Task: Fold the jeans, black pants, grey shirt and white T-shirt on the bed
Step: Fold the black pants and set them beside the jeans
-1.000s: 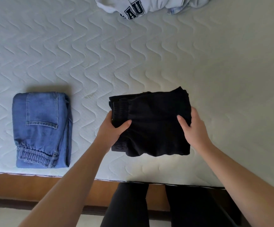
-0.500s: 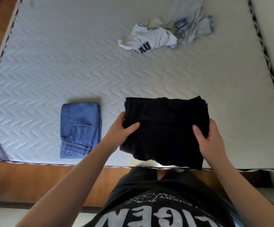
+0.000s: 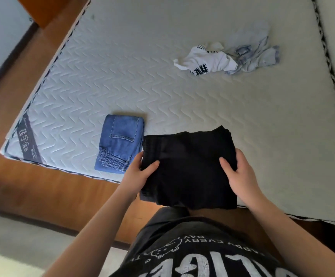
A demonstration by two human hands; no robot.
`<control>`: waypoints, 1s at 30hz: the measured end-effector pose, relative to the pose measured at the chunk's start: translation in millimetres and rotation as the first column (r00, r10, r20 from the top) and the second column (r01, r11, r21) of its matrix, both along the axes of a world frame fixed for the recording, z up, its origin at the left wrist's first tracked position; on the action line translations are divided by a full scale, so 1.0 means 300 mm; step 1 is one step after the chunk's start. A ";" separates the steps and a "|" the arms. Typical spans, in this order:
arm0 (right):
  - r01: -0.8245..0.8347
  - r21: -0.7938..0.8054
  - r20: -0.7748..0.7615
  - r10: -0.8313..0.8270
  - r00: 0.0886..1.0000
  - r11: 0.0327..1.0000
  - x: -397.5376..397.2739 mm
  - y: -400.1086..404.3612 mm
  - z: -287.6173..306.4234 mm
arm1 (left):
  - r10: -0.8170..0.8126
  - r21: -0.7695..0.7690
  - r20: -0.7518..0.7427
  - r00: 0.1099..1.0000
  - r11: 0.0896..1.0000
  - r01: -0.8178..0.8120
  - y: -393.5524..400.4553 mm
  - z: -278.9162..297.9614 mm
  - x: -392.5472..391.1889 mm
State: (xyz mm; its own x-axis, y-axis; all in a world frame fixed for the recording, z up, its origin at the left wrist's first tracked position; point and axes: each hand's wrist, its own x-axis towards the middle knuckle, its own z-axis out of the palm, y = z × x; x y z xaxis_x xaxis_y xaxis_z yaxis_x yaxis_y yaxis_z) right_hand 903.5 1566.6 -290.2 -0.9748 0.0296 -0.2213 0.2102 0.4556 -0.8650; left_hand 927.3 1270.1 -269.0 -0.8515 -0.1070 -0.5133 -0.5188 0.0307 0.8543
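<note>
While both hands grip it, the folded black pants point(image 3: 188, 166) sit at the near edge of the bed point(image 3: 122, 80), the bundle's near end overhanging the mattress edge toward the person's torso. Head view, only cam.

L hand point(image 3: 140, 172) — thumb on top of the pants' left side, fingers curled under the edge; closed on the fabric. R hand point(image 3: 240, 172) — thumb on top at the right side, fingers wrapped round the right edge; also closed on the fabric. Whether the bundle rests on the mattress or is lifted off it: can't tell.

Jeans point(image 3: 120, 142) folded into a compact rectangle w/ back pocket up and elastic cuff toward the near edge, lying just left of the pants; right edge of jeans abt touching the pants' left corner.

White T-shirt point(image 3: 206, 61) w/ dark block letters lies crumpled toward the far right of the bed, well apart from the pants. Grey shirt point(image 3: 252, 50) crumpled too, right beside and touching the T-shirt on its right.

Mattress quilted in a zigzag pattern, dark label band point(image 3: 27, 140) at the left corner. Wooden bed frame point(image 3: 52, 186) below the near edge. Person wears a dark printed tee point(image 3: 202, 254).
</note>
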 end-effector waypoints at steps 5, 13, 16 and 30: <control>-0.120 0.005 -0.015 0.120 0.993 0.993 0.000 -0.136 0.042 | 0.100 0.028 -0.006 0.995 0.995 -0.100 -0.130 0.042 0.097; -0.243 0.034 -0.045 0.244 0.969 0.969 -0.043 -0.448 0.074 | 0.206 0.064 -0.044 0.978 0.977 -0.203 -0.427 0.072 0.185; -0.277 0.050 -0.044 0.280 0.959 0.959 -0.043 -0.622 0.064 | 0.238 0.080 -0.035 0.971 0.969 -0.234 -0.597 0.055 0.212; -0.245 0.101 -0.029 0.249 0.968 0.964 -0.083 -1.179 0.074 | -0.001 0.149 0.031 1.000 0.989 -0.004 -1.218 0.020 0.107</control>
